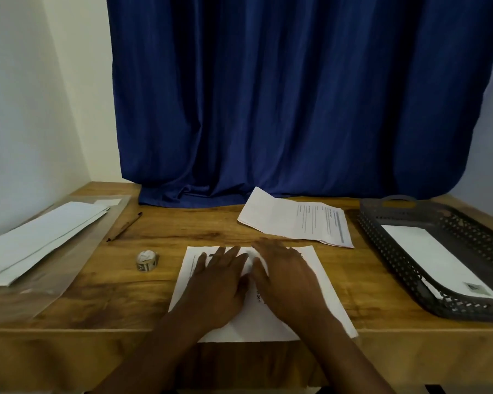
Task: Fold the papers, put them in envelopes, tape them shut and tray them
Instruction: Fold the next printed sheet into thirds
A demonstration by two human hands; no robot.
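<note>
You were partway through the job. One envelope [436, 260] already lay in the tray [387, 251] at your right, address side or back I could not tell, with a small dark mark near its close corner; that looked like one round finished. Whether it was taped shut could not be read from here.

The sheet [322, 282] in hand lay flat on the desk [211, 226] straight in front of you, its near edge hanging just over the desk's front lip. Your left hand [219, 282] and right hand [288, 280] both rested on it side by side, fingers straight and spread, palms down, gripping nothing. They pressed the paper rather than held it. I judged you were squaring it up or smoothing it for a fold; no crease showed on what the hands left uncovered, and a little print peeked out between them.

Still to do, as I read it: fold this sheet, slip it into an envelope, tape it, tray it. A second printed sheet [296, 220] waited just beyond, partly creased, one end lifted. The spare envelopes [40, 237] sat stacked at your far left on a clear sleeve [77, 265], the tape [147, 260] stood between them and your sheet, and a pen [124, 226] lay behind the tape.
</note>
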